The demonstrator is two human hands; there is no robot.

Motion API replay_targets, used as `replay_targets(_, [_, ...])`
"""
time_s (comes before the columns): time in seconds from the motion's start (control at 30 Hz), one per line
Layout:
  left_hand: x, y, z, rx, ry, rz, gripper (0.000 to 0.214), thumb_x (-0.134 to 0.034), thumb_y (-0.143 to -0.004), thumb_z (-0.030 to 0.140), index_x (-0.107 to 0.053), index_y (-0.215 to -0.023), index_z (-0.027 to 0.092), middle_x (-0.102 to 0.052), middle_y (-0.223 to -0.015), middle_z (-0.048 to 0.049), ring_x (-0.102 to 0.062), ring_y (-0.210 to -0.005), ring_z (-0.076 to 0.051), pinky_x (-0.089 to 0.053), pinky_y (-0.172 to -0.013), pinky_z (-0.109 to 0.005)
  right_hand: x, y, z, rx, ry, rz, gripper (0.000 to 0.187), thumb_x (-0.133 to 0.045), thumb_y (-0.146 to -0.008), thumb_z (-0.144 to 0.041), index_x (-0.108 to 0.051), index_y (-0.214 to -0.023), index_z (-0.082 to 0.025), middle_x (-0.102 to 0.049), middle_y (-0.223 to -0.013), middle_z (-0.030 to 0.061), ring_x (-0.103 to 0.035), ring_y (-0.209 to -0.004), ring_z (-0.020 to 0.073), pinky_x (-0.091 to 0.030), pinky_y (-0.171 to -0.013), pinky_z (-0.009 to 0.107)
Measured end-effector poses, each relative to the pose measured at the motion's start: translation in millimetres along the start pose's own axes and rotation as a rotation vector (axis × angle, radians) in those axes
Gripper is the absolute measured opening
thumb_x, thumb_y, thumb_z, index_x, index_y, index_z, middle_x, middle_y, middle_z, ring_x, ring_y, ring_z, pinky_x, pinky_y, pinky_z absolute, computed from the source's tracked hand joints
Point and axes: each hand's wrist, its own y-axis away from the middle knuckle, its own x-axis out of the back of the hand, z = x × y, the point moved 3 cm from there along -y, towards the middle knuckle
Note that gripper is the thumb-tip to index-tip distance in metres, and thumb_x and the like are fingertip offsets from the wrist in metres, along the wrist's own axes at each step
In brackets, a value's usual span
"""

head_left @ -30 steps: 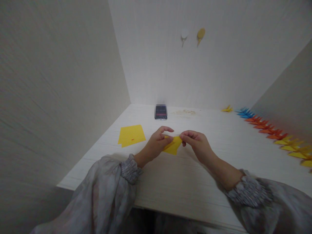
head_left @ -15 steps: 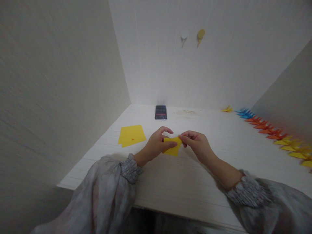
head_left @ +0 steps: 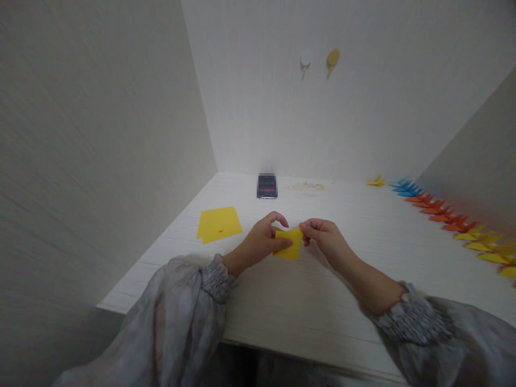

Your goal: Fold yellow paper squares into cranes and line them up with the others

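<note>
A small folded piece of yellow paper (head_left: 291, 249) is held up between my two hands, over the middle of the table. My left hand (head_left: 264, 239) grips its left side, thumb lying across the front and index finger curled above it. With thumb and fingertips, my right hand (head_left: 320, 235) pinches the paper's upper right corner. Left of my hands, flat yellow paper sheets (head_left: 220, 220) lie overlapped, with a small red mark on the top one.
A phone (head_left: 267, 186) lies by the back wall. Along the right side runs a row of folded paper cranes in yellow, red (head_left: 443, 210) and blue (head_left: 407, 188). One yellow crane (head_left: 377, 181) sits at the back. Two hooks (head_left: 332, 58) are on the wall.
The yellow paper and my left hand have shifted slightly to the right in view. Both hands keep their hold on the paper.
</note>
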Motion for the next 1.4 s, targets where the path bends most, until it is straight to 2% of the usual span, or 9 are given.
replay_targets(0.2, [0.0, 0, -3, 0.058, 0.045, -0.008, 0.041, -0.069, -0.057, 0.017, -0.038, -0.083, 0.017, -0.059, -0.061, 0.003, -0.055, -0.05, -0.008, -0.04, -0.046, -0.017, 1, 0, 1, -0.013, -0.027, -0.008, 0.033, -0.062, -0.063, -0.042, -0.05, -0.048, -0.015, -0.048, -0.044, -0.0015, -0.04, -0.043, 0.0083, -0.029, -0.046, 0.024])
replay_targets(0.33, [2.8, -3, -6, 0.025, 0.04, 0.059, 0.038, -0.07, -0.056, 0.017, -0.04, -0.081, 0.016, -0.058, -0.061, 0.0031, -0.055, -0.05, -0.008, -0.04, -0.046, -0.017, -6, 3, 0, -0.06, -0.18, -0.031, 0.029, -0.064, -0.062, -0.042, -0.053, -0.06, -0.015, -0.05, -0.05, -0.0026, -0.043, -0.044, 0.0077, -0.031, -0.046, 0.023])
replay_targets(0.43, [4.8, -4, -7, 0.009, 0.03, 0.1, 0.039, -0.07, -0.056, 0.018, -0.04, -0.08, 0.016, -0.057, -0.059, 0.0042, -0.056, -0.052, -0.008, -0.04, -0.047, -0.017, -13, 6, 2, -0.123, -0.208, -0.123, 0.028, -0.068, -0.058, -0.038, -0.054, -0.066, -0.015, -0.054, -0.056, -0.002, -0.047, -0.047, 0.0083, -0.034, -0.047, 0.022])
replay_targets(0.53, [5.7, -4, -8, 0.017, 0.02, 0.118, 0.042, -0.071, -0.055, 0.018, -0.039, -0.082, 0.016, -0.057, -0.058, 0.0045, -0.057, -0.052, -0.009, -0.04, -0.047, -0.017, -15, 7, 4, -0.114, -0.188, -0.201, 0.027, -0.068, -0.058, -0.036, -0.057, -0.071, -0.015, -0.059, -0.063, 0.0004, -0.051, -0.053, 0.0103, -0.038, -0.051, 0.023])
replay_targets(0.77, [2.4, 1, -10, 0.151, 0.118, 0.029, 0.049, -0.07, -0.06, 0.022, -0.033, -0.092, 0.018, -0.063, -0.071, -0.0021, -0.063, -0.059, -0.014, -0.05, -0.053, -0.027, -8, 4, 2, -0.049, -0.139, -0.11, 0.019, -0.067, -0.058, -0.03, -0.057, -0.06, -0.015, -0.055, -0.053, -0.0028, -0.047, -0.046, 0.0079, -0.036, -0.048, 0.023])
replay_targets(1.1, [1.7, 3, -6, 0.177, 0.141, -0.002, 0.05, -0.07, -0.06, 0.017, -0.034, -0.094, 0.018, -0.063, -0.07, -0.0029, -0.065, -0.062, -0.016, -0.051, -0.057, -0.026, -3, 4, 5, -0.067, -0.145, -0.06, 0.018, -0.067, -0.057, -0.028, -0.056, -0.056, -0.014, -0.053, -0.05, -0.0027, -0.045, -0.045, 0.0072, -0.034, -0.046, 0.022])
replay_targets(1.4, [2.6, 4, -6, 0.174, 0.118, -0.005, 0.048, -0.069, -0.062, 0.018, -0.034, -0.096, 0.018, -0.063, -0.063, -0.0003, -0.065, -0.063, -0.019, -0.052, -0.057, -0.029, -3, 2, 8, -0.098, -0.143, -0.07, 0.018, -0.068, -0.057, -0.027, -0.057, -0.057, -0.013, -0.055, -0.051, -0.0019, -0.047, -0.046, 0.0077, -0.034, -0.047, 0.022])
